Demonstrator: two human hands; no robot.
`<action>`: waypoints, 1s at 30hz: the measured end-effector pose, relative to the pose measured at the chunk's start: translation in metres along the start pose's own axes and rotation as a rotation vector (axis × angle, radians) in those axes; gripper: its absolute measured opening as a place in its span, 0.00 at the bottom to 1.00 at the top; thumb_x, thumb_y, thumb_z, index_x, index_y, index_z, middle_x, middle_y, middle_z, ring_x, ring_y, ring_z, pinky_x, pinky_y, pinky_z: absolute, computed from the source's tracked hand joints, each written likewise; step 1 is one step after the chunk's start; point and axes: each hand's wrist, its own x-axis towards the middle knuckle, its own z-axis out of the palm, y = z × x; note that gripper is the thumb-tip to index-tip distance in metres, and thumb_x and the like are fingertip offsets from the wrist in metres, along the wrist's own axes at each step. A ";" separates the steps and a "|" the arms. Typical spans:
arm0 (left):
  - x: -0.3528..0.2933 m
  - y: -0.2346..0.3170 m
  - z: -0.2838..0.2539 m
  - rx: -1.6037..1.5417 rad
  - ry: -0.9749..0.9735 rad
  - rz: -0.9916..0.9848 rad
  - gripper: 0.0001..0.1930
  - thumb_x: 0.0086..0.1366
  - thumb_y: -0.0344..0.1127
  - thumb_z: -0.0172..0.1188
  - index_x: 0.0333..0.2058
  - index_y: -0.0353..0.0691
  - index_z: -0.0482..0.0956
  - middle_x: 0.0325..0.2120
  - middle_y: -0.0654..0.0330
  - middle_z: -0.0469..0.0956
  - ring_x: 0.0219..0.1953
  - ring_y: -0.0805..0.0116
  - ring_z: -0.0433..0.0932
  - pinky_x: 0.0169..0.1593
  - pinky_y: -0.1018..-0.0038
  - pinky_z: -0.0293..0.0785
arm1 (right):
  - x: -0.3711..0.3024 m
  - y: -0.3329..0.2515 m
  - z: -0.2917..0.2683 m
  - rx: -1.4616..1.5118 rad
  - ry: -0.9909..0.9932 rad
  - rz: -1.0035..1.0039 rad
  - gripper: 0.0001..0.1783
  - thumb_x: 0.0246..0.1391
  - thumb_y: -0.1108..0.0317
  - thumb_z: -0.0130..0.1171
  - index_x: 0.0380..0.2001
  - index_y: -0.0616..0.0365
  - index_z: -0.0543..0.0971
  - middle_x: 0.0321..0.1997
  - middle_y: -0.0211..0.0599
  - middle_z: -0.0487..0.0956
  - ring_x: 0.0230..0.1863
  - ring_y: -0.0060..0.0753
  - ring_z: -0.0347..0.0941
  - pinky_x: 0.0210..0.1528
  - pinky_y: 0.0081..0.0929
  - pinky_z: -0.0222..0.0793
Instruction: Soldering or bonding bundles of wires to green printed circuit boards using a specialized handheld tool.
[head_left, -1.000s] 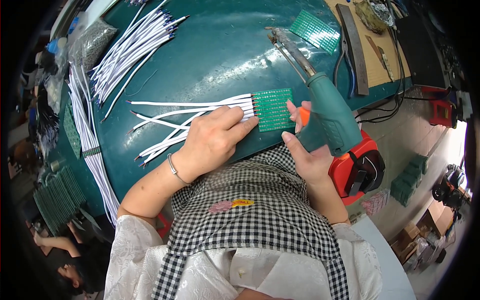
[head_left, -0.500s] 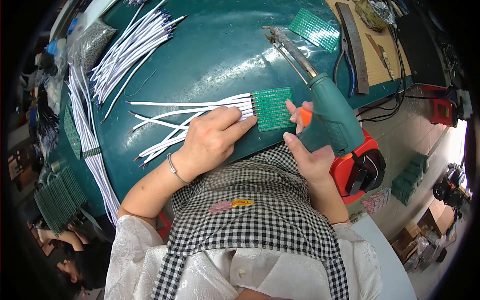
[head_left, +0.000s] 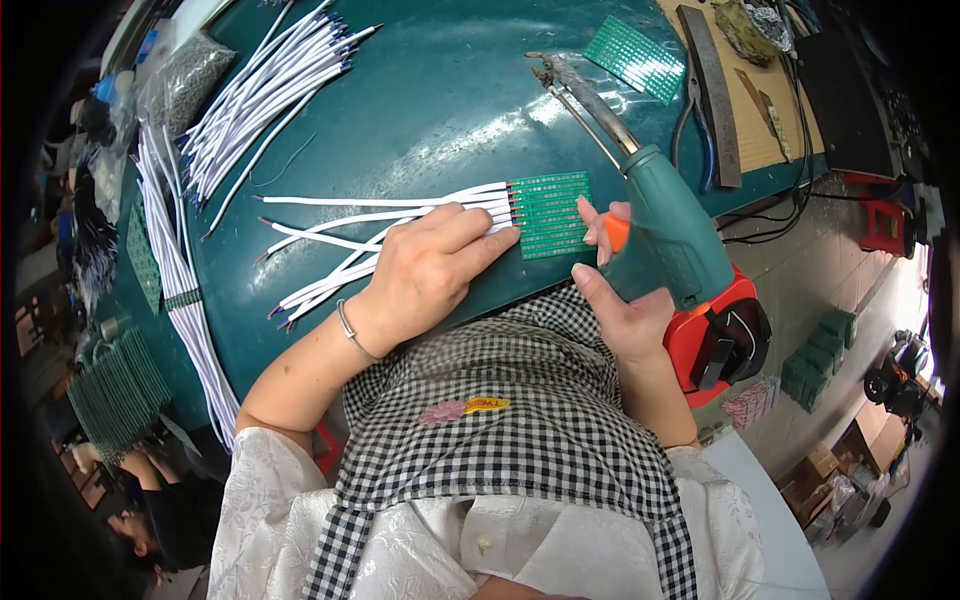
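Note:
My left hand (head_left: pixel 425 265) is closed over several white cables (head_left: pixel 380 201) that fan out leftward across the table. Its index finger presses on the cable ends, at the left edge of a green circuit board panel (head_left: pixel 556 216). Thin coloured wire ends meet that edge. In my right hand (head_left: pixel 632 318) is a green soldering gun (head_left: pixel 672 222) with an orange trigger and a red rear part. Fingers lie by the trigger and the thumb stays on the near side. The gun's metal tip and thin feed tube point up and left, beyond the panel and apart from it.
A pile of white cables (head_left: pixel 265 105) and a tied cable bundle (head_left: pixel 185 300) lie at left. Far right are another green panel (head_left: pixel 636 58), pliers (head_left: pixel 692 135), a metal bar (head_left: pixel 710 100) and black cords (head_left: pixel 795 190). Another person (head_left: pixel 165 520) is at lower left.
The view has shifted slightly. My hands, the cables, the panel and the soldering gun keep nearly the same places relative to one another.

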 end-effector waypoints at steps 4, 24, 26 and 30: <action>-0.002 -0.002 0.003 0.044 -0.014 0.030 0.18 0.49 0.27 0.60 0.41 0.40 0.84 0.28 0.62 0.74 0.28 0.65 0.76 0.29 0.70 0.75 | -0.001 0.002 -0.002 -0.027 -0.033 0.013 0.33 0.49 0.85 0.63 0.59 0.65 0.65 0.52 0.37 0.69 0.46 0.30 0.69 0.69 0.68 0.54; -0.003 0.002 0.001 0.105 -0.017 0.106 0.19 0.47 0.28 0.61 0.42 0.37 0.82 0.28 0.62 0.72 0.27 0.68 0.75 0.25 0.72 0.72 | -0.078 -0.060 -0.078 0.051 -0.135 0.345 0.30 0.52 0.72 0.70 0.58 0.69 0.72 0.40 0.34 0.77 0.33 0.23 0.73 0.35 0.21 0.72; -0.002 0.004 0.001 0.134 -0.011 0.104 0.19 0.48 0.28 0.61 0.42 0.37 0.82 0.28 0.63 0.72 0.27 0.68 0.74 0.24 0.72 0.72 | -0.077 -0.060 -0.080 0.025 -0.159 0.346 0.26 0.53 0.71 0.70 0.54 0.65 0.74 0.40 0.31 0.77 0.34 0.22 0.71 0.36 0.20 0.69; 0.000 0.010 -0.001 0.138 -0.041 0.075 0.18 0.48 0.28 0.61 0.42 0.37 0.82 0.29 0.63 0.72 0.27 0.68 0.75 0.24 0.72 0.72 | -0.079 -0.061 -0.075 0.044 -0.129 0.391 0.20 0.54 0.71 0.69 0.48 0.64 0.75 0.37 0.31 0.76 0.35 0.23 0.71 0.36 0.22 0.69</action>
